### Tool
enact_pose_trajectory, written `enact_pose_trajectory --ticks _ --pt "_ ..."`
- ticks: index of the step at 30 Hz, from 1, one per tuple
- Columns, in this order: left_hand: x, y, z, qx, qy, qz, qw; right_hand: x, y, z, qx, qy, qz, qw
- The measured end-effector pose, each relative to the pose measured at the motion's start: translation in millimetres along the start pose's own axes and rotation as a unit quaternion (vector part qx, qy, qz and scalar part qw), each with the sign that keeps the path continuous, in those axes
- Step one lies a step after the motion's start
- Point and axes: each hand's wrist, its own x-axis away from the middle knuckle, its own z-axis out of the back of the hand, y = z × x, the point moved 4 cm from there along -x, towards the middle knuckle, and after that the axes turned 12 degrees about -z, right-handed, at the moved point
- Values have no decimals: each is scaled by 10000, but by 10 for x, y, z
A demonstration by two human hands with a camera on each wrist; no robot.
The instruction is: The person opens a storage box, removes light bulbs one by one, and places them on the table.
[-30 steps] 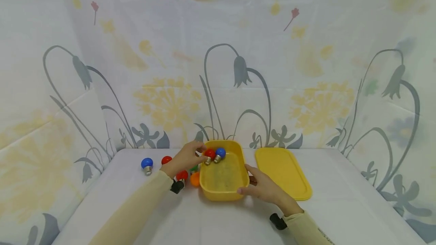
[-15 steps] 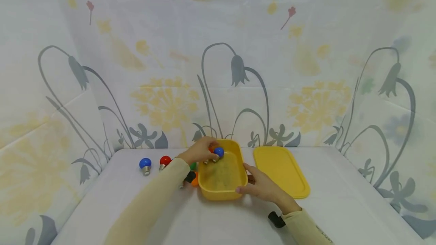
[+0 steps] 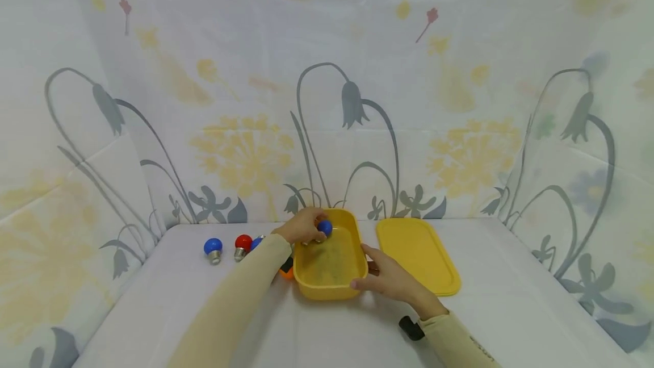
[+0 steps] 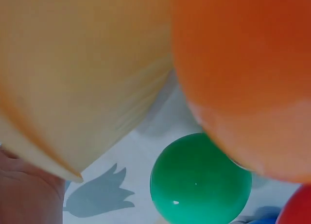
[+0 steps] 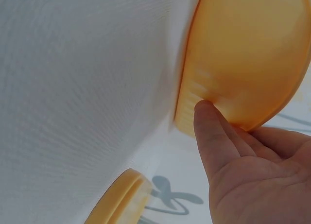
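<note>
A yellow plastic container (image 3: 332, 287) stands in the middle of the table. My left hand (image 3: 300, 227) reaches over its left rim, thumb and fingers curled around a blue light bulb (image 3: 325, 227) inside at the back left. The palm and fingers hide most of what lies beside that bulb. My right hand (image 3: 386, 278) holds the container's right front corner, its thumb at the front rim. In the right wrist view this hand (image 5: 260, 180) touches the container wall (image 5: 252, 49). Below the left wrist, an orange bulb (image 4: 248, 78) and a green bulb (image 4: 200, 180) lie beside the container.
Left of the container lie a blue bulb (image 3: 213, 247), a red bulb (image 3: 243, 243) and another blue bulb (image 3: 256, 242), partly behind the left forearm. A flat yellow lid (image 3: 419, 254) rests to the right. A patterned cloth (image 3: 327, 101) hangs behind the table.
My left hand has moved right and deeper into the container, from the red bulb to the blue one, and now covers the red one. The right hand keeps its hold on the corner.
</note>
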Motion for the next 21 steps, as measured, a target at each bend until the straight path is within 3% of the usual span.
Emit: enact_pose_trajectory --ticks 14,19,21 --pt "-54 -13 -78 -736 -290 -485 9957 -5 -37 7 82 -1 110 9999" --pt "-55 13 -147 -1203 -516 -690 9890 17 -40 0 84 14 93 9999" --pt "-45 22 -172 -1121 -564 -666 9899 20 -39 2 92 23 81 9999"
